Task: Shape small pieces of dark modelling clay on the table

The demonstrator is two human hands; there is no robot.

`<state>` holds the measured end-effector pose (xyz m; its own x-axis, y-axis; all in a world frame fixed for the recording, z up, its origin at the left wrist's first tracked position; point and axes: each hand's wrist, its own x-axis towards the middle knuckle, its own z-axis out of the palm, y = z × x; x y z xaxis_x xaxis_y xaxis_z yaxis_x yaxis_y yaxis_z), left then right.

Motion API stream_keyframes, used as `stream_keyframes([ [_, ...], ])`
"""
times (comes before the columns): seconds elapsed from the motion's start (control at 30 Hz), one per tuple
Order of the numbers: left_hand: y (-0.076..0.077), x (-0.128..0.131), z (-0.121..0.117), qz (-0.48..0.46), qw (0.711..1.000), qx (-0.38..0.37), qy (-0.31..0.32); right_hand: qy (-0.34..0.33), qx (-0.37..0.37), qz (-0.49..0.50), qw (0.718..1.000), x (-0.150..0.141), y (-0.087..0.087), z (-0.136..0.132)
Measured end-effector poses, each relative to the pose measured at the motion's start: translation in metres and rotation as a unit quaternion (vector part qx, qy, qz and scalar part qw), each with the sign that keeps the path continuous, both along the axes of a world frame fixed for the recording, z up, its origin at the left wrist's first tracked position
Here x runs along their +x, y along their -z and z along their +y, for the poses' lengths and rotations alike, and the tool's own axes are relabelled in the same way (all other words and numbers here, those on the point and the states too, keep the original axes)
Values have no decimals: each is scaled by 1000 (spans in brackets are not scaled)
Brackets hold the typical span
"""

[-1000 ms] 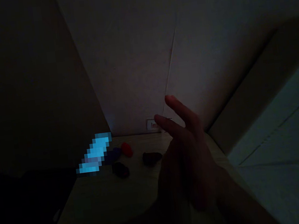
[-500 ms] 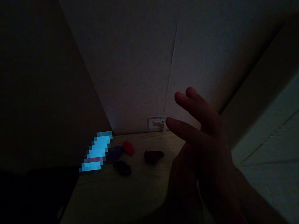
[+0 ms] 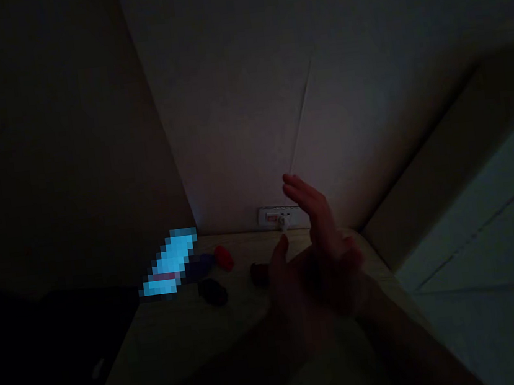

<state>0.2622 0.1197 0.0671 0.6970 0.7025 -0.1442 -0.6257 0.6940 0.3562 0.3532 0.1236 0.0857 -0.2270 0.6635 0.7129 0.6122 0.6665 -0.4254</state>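
Observation:
The scene is very dark, so the hands show mostly as shapes. My left hand (image 3: 298, 297) comes in from the lower left, its thumb raised and held apart. Pressed against it, crossing at the palms, is my right hand (image 3: 331, 242), whose fingers seem to stretch up toward the wall. I can make out no object between them; where the palms meet is in shadow. Just beyond my left hand lies a dark small piece (image 3: 259, 274), partly covered by it. Further left on the wooden surface (image 3: 173, 346) are a red piece (image 3: 224, 258), a dark blue piece (image 3: 201, 265) and a blackish piece (image 3: 213, 292).
A glowing, blurred-out screen (image 3: 170, 262) stands at the left edge of the surface. On the back wall (image 3: 230, 127) sits a white socket plate (image 3: 267, 217) with something plugged in. A pale panel (image 3: 493, 251) rises at the right.
My hands have shifted left and turned against each other; the raised fingers have moved left and lower. My left thumb now shows. The dark small piece is now partly covered.

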Motion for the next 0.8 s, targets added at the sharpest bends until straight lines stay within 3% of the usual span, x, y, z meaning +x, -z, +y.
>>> stream_keyframes([
  [0.1,6,-4,14,-49,995,-89,15,-22,6,59,998,12,6,15],
  [0.23,8,0,20,-64,987,-145,-9,21,11,128,991,18,5,19],
  [0.4,5,2,21,-43,986,-152,-56,46,42,304,951,36,-8,23],
  [0.5,4,1,25,-27,986,-145,-71,57,28,355,933,50,-12,25],
  [0.63,3,-2,27,-32,990,-113,-76,100,4,284,954,52,-10,22],
  [0.73,-1,-5,24,-45,992,-92,-76,105,-16,112,988,36,-7,17],
  [0.8,-5,-7,22,-32,992,-98,-75,95,-23,-6,995,22,-3,14],
])
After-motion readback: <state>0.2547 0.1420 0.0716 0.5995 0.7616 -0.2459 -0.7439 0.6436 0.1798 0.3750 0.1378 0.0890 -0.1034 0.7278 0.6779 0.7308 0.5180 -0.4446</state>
